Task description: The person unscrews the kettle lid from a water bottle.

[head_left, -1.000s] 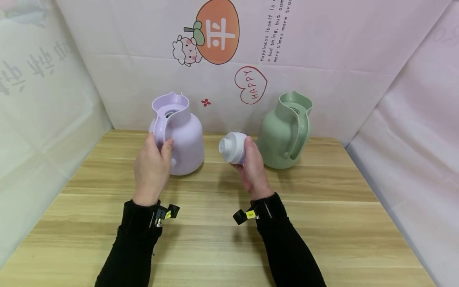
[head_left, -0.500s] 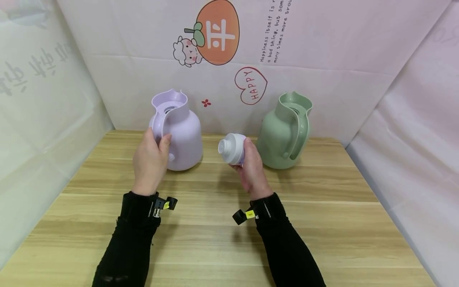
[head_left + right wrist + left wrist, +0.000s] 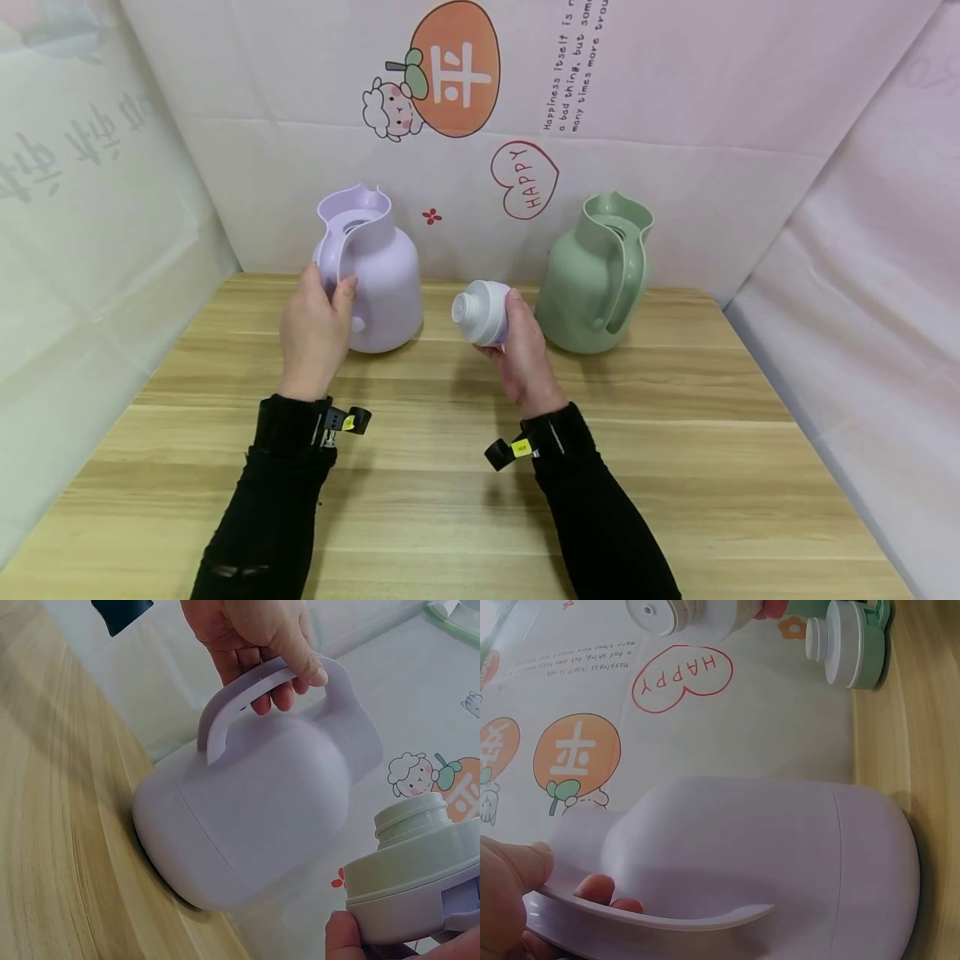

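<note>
My left hand [image 3: 315, 337] grips the handle of a lilac thermos jug [image 3: 390, 292], fingers through the loop and thumb on top, as the left wrist view shows. The jug stands upright on the table, its spouted mouth open at the top. To its right, above the tabletop, my right hand [image 3: 527, 350] holds a screw stopper [image 3: 483, 312], lilac at the base with a pale grey threaded end pointing left. Stopper and jug are apart. In the right wrist view, fingers hold the stopper [image 3: 412, 862] by its lilac part. A green thermos jug [image 3: 588, 287] stands behind my right hand.
A second stopper, green and pale grey [image 3: 851, 645], rests on the table beside the green jug; the head view does not show it. A printed cloth [image 3: 675, 200] hangs behind the wooden table [image 3: 420, 500], with white cloth at both sides.
My left hand has shifted the lilac jug slightly away from me, toward the back cloth. The right hand has drifted slightly left with the stopper. The green jug stays put.
</note>
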A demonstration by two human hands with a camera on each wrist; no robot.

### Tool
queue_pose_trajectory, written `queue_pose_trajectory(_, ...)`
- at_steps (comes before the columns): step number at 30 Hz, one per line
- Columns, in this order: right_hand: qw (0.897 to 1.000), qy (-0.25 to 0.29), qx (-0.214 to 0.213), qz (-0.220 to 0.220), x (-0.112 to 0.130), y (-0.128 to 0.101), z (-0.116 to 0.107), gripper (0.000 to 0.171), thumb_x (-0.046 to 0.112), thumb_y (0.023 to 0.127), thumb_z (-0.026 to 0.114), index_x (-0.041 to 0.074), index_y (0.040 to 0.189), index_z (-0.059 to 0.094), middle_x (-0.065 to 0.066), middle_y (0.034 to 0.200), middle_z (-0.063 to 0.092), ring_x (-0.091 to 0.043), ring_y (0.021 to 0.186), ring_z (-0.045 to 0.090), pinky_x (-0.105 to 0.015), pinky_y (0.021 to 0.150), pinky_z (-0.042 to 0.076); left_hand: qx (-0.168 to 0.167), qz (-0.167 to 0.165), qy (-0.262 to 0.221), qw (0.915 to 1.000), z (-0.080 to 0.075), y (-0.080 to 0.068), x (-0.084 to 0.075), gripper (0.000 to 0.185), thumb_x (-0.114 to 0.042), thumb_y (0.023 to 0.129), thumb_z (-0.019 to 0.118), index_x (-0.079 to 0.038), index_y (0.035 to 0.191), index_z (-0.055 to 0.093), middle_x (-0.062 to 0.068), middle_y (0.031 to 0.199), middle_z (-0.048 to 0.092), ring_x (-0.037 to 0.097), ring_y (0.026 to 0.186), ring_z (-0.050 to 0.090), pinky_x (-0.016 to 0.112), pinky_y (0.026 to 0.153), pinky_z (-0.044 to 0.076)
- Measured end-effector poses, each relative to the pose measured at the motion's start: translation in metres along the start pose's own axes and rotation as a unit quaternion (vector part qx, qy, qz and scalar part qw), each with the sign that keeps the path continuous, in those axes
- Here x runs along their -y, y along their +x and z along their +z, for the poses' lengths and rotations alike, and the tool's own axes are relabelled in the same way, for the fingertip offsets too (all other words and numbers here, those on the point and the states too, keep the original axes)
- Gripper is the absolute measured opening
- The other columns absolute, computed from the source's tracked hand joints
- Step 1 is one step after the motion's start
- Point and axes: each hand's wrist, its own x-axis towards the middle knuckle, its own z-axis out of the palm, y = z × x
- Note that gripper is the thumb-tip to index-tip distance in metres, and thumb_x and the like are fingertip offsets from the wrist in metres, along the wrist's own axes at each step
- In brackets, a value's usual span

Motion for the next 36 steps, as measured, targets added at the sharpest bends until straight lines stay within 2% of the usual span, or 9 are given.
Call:
queue_pose_trajectory(5,1.000,0.012,0.010,0.008,-0.004,0.002,0.002,0.048,0.050,0.113,0.028,0.018,0.139,0.052,-0.009,0.123,0.055,-0.025,0.110,0.056,-0.041,0.091,0.053,-0.001,-0.001,-0.001,1.0000,0.000,-0.001,0.001,0.050,-0.038,0.109,0.054,0.007,0.129,0.053,0.032,0.117,0.067,0.048,0.105,0.068,0.061,0.087,0.055)
queue_pose_trajectory(10,0.998,0.059,0.030,0.025,-0.008,0.007,0.004,0.049,0.050,0.113,0.026,0.019,0.137,0.056,-0.009,0.123,0.057,-0.025,0.110,0.057,-0.042,0.092,0.052,-0.006,0.000,0.001,1.0000,0.000,-0.001,0.002,0.050,-0.039,0.109,0.054,0.007,0.130,0.052,0.032,0.116,0.067,0.049,0.105,0.068,0.061,0.085,0.055)
queue_pose_trajectory(14,0.993,0.101,0.042,0.052,-0.011,0.012,0.005,0.048,0.051,0.113,0.028,0.020,0.136,0.056,-0.010,0.125,0.059,-0.025,0.112,0.060,-0.042,0.094,0.053,-0.001,0.001,0.002,1.0000,-0.001,-0.001,0.002,0.051,-0.039,0.109,0.053,0.007,0.130,0.052,0.033,0.117,0.067,0.049,0.105,0.069,0.061,0.086,0.056)
queue_pose_trajectory(18,0.987,0.126,0.051,0.088,-0.016,0.016,0.005,0.050,0.053,0.112,0.029,0.022,0.138,0.056,-0.012,0.134,0.058,-0.025,0.117,0.061,-0.043,0.101,0.052,0.004,-0.002,-0.001,1.0000,-0.001,0.000,0.001,0.050,-0.039,0.109,0.053,0.006,0.131,0.052,0.032,0.118,0.067,0.048,0.106,0.068,0.060,0.087,0.056)
queue_pose_trajectory(23,0.980,0.147,0.051,0.121,-0.023,0.021,0.007,0.056,0.061,0.110,0.030,0.023,0.142,0.056,-0.014,0.142,0.055,-0.026,0.124,0.062,-0.045,0.108,0.051,0.005,-0.004,0.000,1.0000,0.000,0.001,0.001,0.050,-0.039,0.109,0.053,0.006,0.130,0.052,0.032,0.117,0.067,0.047,0.105,0.068,0.060,0.086,0.056)
queue_pose_trajectory(29,0.977,0.156,0.044,0.140,-0.028,0.024,0.011,0.061,0.065,0.107,0.036,0.020,0.142,0.057,-0.017,0.143,0.055,-0.028,0.125,0.063,-0.043,0.105,0.054,0.002,-0.001,0.004,1.0000,0.001,0.000,0.002,0.050,-0.040,0.109,0.053,0.006,0.129,0.052,0.031,0.114,0.067,0.048,0.102,0.069,0.060,0.084,0.056)
queue_pose_trajectory(36,0.969,0.177,0.020,0.170,-0.038,0.030,0.016,0.061,0.065,0.106,0.038,0.022,0.146,0.054,-0.021,0.146,0.050,-0.033,0.129,0.061,-0.042,0.103,0.055,0.000,0.001,0.007,1.0000,0.001,0.000,0.002,0.048,-0.040,0.109,0.053,0.006,0.125,0.052,0.031,0.110,0.067,0.048,0.099,0.069,0.060,0.081,0.054)
